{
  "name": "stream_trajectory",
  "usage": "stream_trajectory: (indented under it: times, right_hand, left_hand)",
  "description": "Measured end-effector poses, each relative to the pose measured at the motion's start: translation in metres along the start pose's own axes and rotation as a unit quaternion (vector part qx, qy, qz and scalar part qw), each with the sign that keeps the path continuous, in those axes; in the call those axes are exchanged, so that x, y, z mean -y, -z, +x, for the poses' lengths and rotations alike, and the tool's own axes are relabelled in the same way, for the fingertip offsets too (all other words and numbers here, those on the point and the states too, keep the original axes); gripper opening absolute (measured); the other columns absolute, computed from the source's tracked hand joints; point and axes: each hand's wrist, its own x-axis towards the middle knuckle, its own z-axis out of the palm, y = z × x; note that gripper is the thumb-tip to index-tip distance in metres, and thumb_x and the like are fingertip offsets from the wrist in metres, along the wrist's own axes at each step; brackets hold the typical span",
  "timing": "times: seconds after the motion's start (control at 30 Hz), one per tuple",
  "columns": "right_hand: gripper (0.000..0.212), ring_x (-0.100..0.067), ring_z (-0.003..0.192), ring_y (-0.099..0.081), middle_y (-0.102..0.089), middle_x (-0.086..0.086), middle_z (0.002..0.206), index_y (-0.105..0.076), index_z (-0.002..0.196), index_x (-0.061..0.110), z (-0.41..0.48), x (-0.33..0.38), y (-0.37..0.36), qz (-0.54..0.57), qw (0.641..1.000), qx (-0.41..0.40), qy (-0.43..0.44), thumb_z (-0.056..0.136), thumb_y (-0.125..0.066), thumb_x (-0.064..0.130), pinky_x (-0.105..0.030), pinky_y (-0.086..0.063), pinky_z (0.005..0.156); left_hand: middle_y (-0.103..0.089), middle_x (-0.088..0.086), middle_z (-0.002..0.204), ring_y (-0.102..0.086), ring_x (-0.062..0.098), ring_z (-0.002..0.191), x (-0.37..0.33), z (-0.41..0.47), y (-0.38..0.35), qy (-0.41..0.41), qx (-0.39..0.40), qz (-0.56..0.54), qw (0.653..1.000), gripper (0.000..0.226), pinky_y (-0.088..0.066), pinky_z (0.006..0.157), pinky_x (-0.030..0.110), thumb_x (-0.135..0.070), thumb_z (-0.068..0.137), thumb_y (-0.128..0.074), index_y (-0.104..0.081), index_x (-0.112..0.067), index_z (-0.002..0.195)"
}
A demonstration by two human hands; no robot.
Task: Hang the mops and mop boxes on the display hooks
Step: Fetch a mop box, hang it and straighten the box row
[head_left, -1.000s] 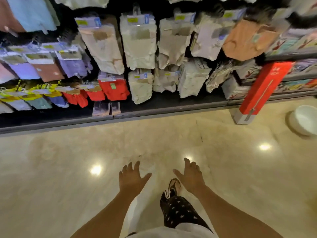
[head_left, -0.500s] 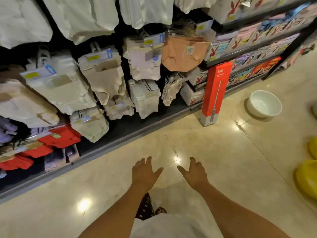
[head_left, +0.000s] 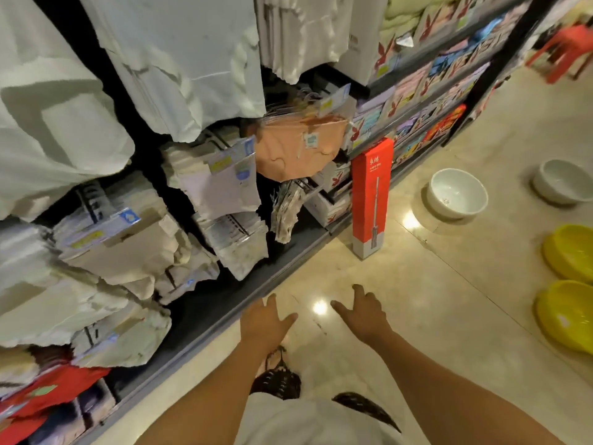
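Right now I see both hands empty, left hand (head_left: pixel 264 322) and right hand (head_left: pixel 364 313) with fingers spread, near me; the red mop box (head_left: pixel 372 197) stands upright on the floor (head_left: pixel 449 316) farther off, against the shelf.

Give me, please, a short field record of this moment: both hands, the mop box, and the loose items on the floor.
Left hand: open, fingers spread, holding nothing
Right hand: open, holding nothing
Red mop box: upright on the floor by the shelf base, not hung, ahead of both hands
Floor items: white bowl, second white bowl, yellow basin, second yellow basin
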Motion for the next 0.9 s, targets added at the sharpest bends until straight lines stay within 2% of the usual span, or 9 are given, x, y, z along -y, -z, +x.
stream_trajectory:
  times: [0.17, 0.4, 0.53, 0.67, 0.9]
  right_hand:
    - [0.076, -0.037, 0.13, -0.042, -0.042, -0.018, 0.141, -0.024, 0.151, 0.015, 0.039, 0.018, 0.012, 0.057, 0.998, 0.003, -0.014, 0.094, -0.048, 0.059, -0.046, -0.04, 0.103]
    - [0.079, -0.035, 0.136, -0.037, -0.038, -0.017, 0.148, -0.023, 0.151, 0.014, 0.118, -0.045, 0.07, 0.048, 0.996, 0.02, -0.072, 0.093, -0.045, 0.063, -0.044, -0.036, 0.107]
    - [0.079, -0.035, 0.135, -0.04, -0.041, -0.018, 0.146, -0.028, 0.15, 0.013, 0.198, -0.083, 0.127, 0.083, 0.994, 0.021, -0.069, 0.092, -0.05, 0.061, -0.043, -0.037, 0.106]
    - [0.079, -0.037, 0.126, -0.047, -0.051, -0.02, 0.134, -0.03, 0.148, 0.015, 0.273, -0.123, 0.197, 0.085, 0.994, 0.03, -0.063, 0.089, -0.052, 0.063, -0.044, -0.04, 0.105]
    - [0.078, -0.038, 0.13, -0.043, -0.046, -0.021, 0.141, -0.029, 0.149, 0.014, 0.376, -0.186, 0.304, 0.071, 0.993, 0.049, -0.079, 0.091, -0.05, 0.062, -0.047, -0.038, 0.106]
  left_hand:
    - [-0.033, 0.01, 0.154, -0.032, 0.03, 0.14, -0.029, 0.056, 0.031, -0.038, -0.012, 0.048, 0.998, 0.084, -0.031, 0.112, 0.041, -0.07, 0.09, -0.037, -0.021, -0.016, 0.152]
    - [-0.023, 0.014, 0.158, -0.024, 0.033, 0.144, -0.111, 0.137, 0.037, -0.032, 0.016, 0.068, 0.997, 0.086, -0.026, 0.116, 0.043, -0.071, 0.09, -0.037, -0.015, -0.018, 0.154]
    - [-0.024, 0.014, 0.158, -0.024, 0.033, 0.144, -0.18, 0.194, 0.031, -0.001, 0.015, 0.037, 0.999, 0.088, -0.026, 0.116, 0.043, -0.07, 0.089, -0.039, -0.013, -0.018, 0.154]
    - [-0.021, 0.013, 0.16, -0.023, 0.031, 0.146, -0.262, 0.238, 0.023, 0.047, 0.028, 0.001, 0.999, 0.091, -0.024, 0.116, 0.041, -0.072, 0.088, -0.038, -0.008, -0.018, 0.155]
    - [-0.02, 0.009, 0.16, -0.022, 0.029, 0.146, -0.402, 0.294, 0.035, 0.078, 0.005, -0.187, 0.979, 0.093, -0.026, 0.117, 0.044, -0.068, 0.085, -0.05, -0.01, -0.021, 0.155]
